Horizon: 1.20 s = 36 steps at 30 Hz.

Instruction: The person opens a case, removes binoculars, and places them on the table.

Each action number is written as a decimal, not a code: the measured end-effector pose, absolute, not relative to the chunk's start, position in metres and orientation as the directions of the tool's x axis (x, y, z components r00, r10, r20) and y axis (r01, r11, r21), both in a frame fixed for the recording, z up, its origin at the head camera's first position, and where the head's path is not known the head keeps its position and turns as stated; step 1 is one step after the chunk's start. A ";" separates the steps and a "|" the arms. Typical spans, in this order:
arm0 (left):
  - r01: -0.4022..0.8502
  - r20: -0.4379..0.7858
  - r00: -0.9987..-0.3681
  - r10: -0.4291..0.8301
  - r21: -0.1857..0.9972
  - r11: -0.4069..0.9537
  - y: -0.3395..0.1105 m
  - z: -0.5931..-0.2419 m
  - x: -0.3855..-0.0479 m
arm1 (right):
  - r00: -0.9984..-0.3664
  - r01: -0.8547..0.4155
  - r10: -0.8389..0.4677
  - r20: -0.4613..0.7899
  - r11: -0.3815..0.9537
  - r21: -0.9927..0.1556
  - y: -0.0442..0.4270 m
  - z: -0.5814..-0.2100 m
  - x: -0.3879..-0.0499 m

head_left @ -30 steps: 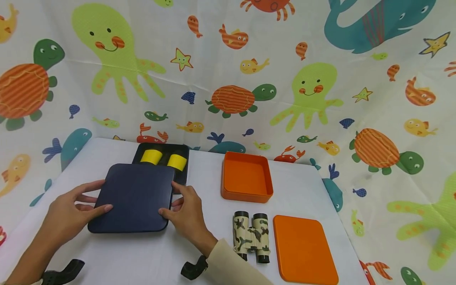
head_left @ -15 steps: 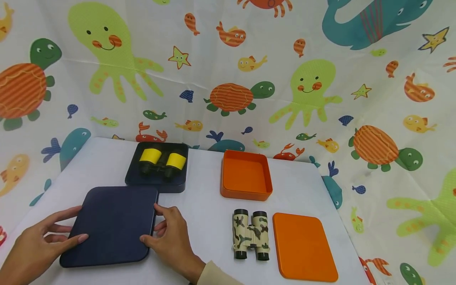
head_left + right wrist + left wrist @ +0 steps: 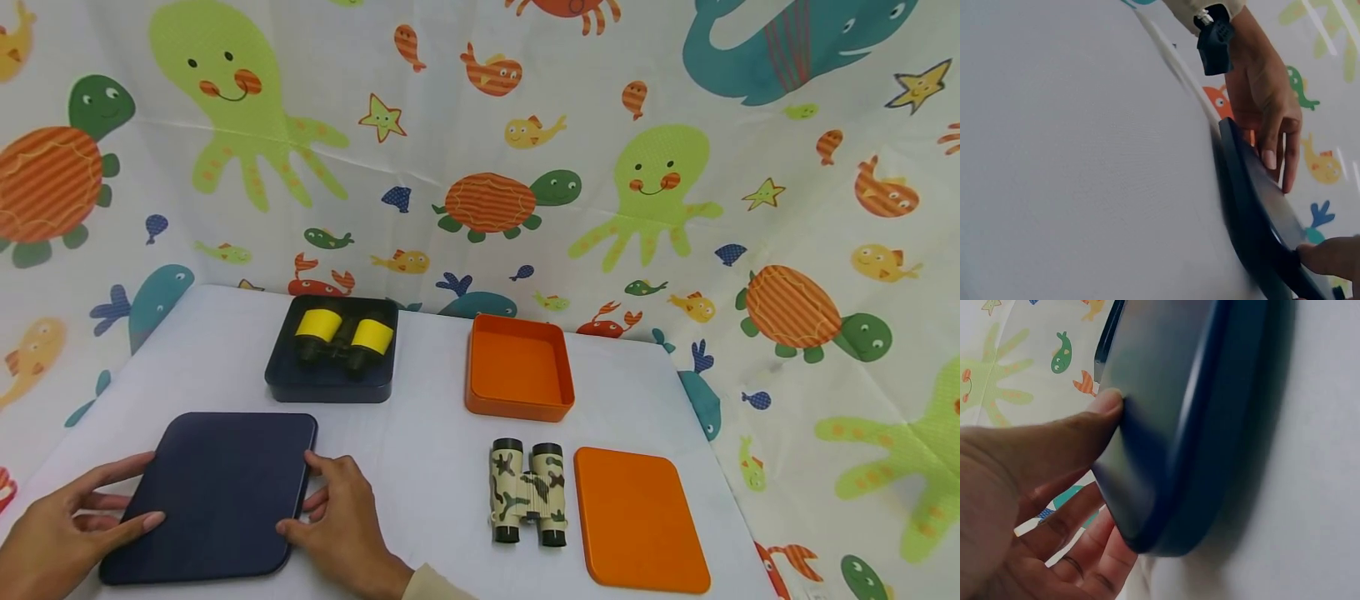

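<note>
A dark blue lid (image 3: 217, 500) lies flat near the table's front left, its top face up. My left hand (image 3: 78, 525) grips its left edge, thumb on top; in the left wrist view the fingers (image 3: 1094, 556) reach around the rim. At the opposite edge my right hand (image 3: 341, 525) pinches the lid between thumb and fingers. Whether the lid touches the table cannot be told. Behind it stands a dark blue box (image 3: 330, 390), uncovered, with black-and-yellow binoculars (image 3: 371, 337) inside.
An orange box (image 3: 517, 408) without its lid stands at the back, right of the blue one. In front of it lie camouflage binoculars (image 3: 528, 496), beside a flat orange lid (image 3: 641, 521). A sea-animal curtain (image 3: 487, 108) hangs behind the white table (image 3: 435, 433).
Both hands have carried the blue lid from over the blue box toward the front left and lower. The black-and-yellow binoculars in that box are now fully uncovered.
</note>
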<state>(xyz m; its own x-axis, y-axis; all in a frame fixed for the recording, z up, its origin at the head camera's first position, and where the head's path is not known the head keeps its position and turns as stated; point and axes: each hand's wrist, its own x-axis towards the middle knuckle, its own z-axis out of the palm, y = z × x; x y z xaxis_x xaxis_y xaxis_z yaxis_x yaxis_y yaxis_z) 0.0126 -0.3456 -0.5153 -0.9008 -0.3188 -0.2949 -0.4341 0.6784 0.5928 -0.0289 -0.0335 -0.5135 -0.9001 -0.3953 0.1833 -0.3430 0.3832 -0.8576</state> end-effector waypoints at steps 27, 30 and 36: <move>-0.435 -0.284 -0.900 -0.329 0.591 0.680 -0.355 -0.534 0.015 | -0.902 -0.332 -0.413 0.127 0.474 -0.815 -0.043 -0.520 -0.023; -0.425 -0.270 -0.905 -0.328 0.595 0.682 -0.356 -0.535 0.016 | -0.899 -0.349 -0.415 0.139 0.488 -0.800 -0.043 -0.520 -0.023; -0.436 -0.262 -0.900 -0.349 0.580 0.689 -0.354 -0.534 0.018 | -0.905 -0.314 -0.420 0.072 0.543 -0.779 -0.043 -0.516 -0.025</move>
